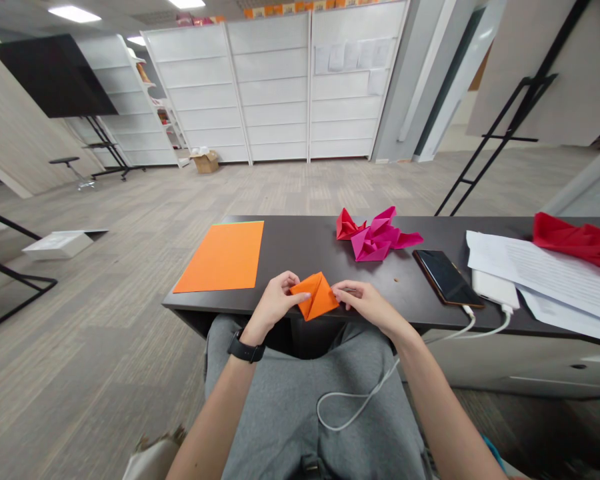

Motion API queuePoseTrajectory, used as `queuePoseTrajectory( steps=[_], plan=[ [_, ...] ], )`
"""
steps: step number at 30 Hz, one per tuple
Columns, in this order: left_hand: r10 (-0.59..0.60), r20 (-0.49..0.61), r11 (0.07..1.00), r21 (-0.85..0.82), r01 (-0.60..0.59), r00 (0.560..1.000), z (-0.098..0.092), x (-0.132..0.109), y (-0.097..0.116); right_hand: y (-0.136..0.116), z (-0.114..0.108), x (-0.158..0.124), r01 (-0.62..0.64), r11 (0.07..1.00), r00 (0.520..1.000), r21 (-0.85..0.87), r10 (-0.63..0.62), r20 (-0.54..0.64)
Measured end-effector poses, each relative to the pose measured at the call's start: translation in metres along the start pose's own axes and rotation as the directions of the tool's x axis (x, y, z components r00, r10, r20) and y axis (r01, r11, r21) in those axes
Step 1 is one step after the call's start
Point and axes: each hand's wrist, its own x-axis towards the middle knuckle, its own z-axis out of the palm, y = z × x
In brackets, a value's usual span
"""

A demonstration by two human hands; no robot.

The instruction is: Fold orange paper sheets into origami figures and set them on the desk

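Observation:
A small folded piece of orange paper (pixel 319 297), roughly diamond-shaped with creased flaps, is held at the table's front edge. My left hand (pixel 279 300) grips its left corner, thumb on top and fingers curled behind. At the right corner, my right hand (pixel 359 298) pinches the paper between its fingertips. Left of my hands lies a flat stack of orange paper sheets (pixel 225 257). Just beyond them rest a magenta folded paper figure (pixel 380 237) and a smaller red folded paper figure (pixel 347 225), touching each other.
The dark table (pixel 300 243) also bears a phone (pixel 447 277), a white power bank (pixel 495 288), printed sheets (pixel 560 273) and a red cloth-like item (pixel 577 241) on the right. A white cable (pixel 350 395) loops over my lap. A black-legged stand (pixel 505 137) is behind, right.

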Motion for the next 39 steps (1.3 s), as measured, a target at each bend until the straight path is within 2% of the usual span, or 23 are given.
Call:
queuePoseTrajectory(
  steps=[4, 10, 15, 21, 25, 28, 33, 39],
  plan=[
    [-0.029, -0.004, 0.996, -0.083, 0.029, 1.000, -0.004, 0.007, 0.002, 0.001, 0.001, 0.004, -0.041, 0.999, 0.998, 0.012, 0.040, 0.048],
    [-0.067, 0.012, 0.987, -0.143, 0.068, 0.998, -0.004, 0.011, 0.008, -0.003, 0.004, 0.011, -0.004, 0.989, 1.000, 0.147, 0.007, -0.019],
    [-0.121, 0.030, 0.960, -0.250, 0.124, 0.992, -0.002, 0.008, 0.014, 0.003, -0.005, 0.014, -0.021, 0.988, 0.997, 0.153, 0.010, 0.072],
    [-0.141, 0.028, 0.948, -0.283, 0.143, 0.990, -0.009, 0.009, 0.014, 0.002, -0.017, 0.016, 0.049, 0.993, 0.998, 0.112, -0.043, -0.048],
    [-0.076, 0.031, 0.975, -0.209, 0.081, 0.997, -0.011, 0.009, 0.015, -0.006, -0.019, 0.017, 0.105, 0.994, 0.987, 0.020, -0.102, -0.127],
    [0.003, 0.010, 0.991, -0.136, -0.002, 1.000, -0.010, 0.010, 0.013, -0.007, -0.018, 0.018, 0.167, 0.984, 0.965, -0.056, -0.175, -0.196],
    [0.071, -0.057, 0.993, -0.085, -0.076, 0.996, -0.008, 0.015, 0.001, -0.001, -0.012, 0.019, 0.216, 0.950, 0.904, -0.225, -0.281, -0.323],
    [0.122, -0.135, 0.989, -0.063, -0.131, 0.983, -0.006, 0.017, -0.009, 0.005, -0.004, 0.015, 0.280, 0.898, 0.837, -0.340, -0.402, -0.371]
  ],
)
